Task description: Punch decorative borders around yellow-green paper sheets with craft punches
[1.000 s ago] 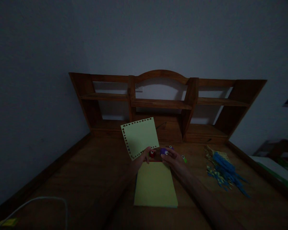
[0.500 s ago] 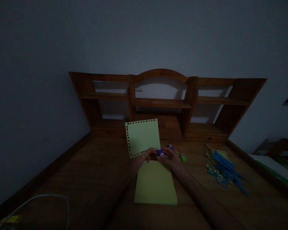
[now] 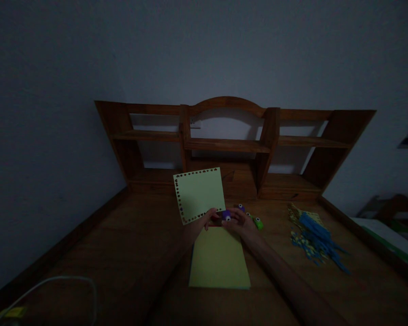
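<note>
A pale yellow-green sheet of paper [image 3: 200, 194] stands tilted up over the desk, with small punched shapes along its top, left and bottom edges. My left hand [image 3: 202, 222] pinches it near its lower right corner; something dark red shows by those fingers. A purple craft punch [image 3: 226, 215] sits at the sheet's lower right corner, and the fingers of my right hand [image 3: 243, 222] are closed around it. Beyond that hand are another purple punch [image 3: 241, 207] and a green punch [image 3: 258, 223]. Below both hands lies a stack of yellow paper [image 3: 220, 262].
Blue paper strips [image 3: 315, 228] and yellow scraps are heaped on the right of the wooden desk [image 3: 115, 240]. A wooden shelf unit [image 3: 227, 145] runs along the back. At the lower left, a white cable [image 3: 68, 277] curves near a yellow object [image 3: 15, 312].
The punched sheet has shifted slightly left, with the left hand still on it. My right hand keeps hold of the purple punch; the whole view has drifted a little.
</note>
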`<state>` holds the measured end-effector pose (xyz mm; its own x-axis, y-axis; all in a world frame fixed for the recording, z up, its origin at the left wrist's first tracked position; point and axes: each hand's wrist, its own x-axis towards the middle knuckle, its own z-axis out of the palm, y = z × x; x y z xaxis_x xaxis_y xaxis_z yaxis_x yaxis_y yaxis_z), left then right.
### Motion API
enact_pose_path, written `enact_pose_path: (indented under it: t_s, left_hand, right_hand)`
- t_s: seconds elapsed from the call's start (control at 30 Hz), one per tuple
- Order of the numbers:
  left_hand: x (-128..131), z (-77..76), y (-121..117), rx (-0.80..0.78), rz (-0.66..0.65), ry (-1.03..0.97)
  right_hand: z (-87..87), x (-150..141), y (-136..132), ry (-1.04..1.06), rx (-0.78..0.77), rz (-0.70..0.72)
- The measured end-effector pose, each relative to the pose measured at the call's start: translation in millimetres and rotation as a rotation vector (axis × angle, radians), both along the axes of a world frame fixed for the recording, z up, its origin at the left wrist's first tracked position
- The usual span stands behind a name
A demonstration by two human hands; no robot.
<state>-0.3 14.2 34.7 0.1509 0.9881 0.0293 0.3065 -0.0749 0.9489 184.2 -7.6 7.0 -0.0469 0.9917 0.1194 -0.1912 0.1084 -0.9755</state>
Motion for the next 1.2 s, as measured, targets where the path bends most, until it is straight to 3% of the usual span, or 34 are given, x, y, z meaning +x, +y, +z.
enact_pose_path:
  t_s: [0.37, 0.67, 1.2]
  left_hand:
    - [-0.8, -1.5, 0.2, 0.080, 0.040, 0.016]
    - [1.4, -4.4, 4.1, 0.029, -0.037, -0.020]
    - [3.2, -6.1, 0.4, 0.066, 0.002, -0.042]
  right_hand:
    - [-4.6, 2.8, 2.5, -0.030, 0.035, 0.029]
    - [-9.1, 2.9, 6.3, -0.044, 0.032, 0.014]
    - [-9.0, 2.0, 4.5, 0.003, 0.030, 0.041]
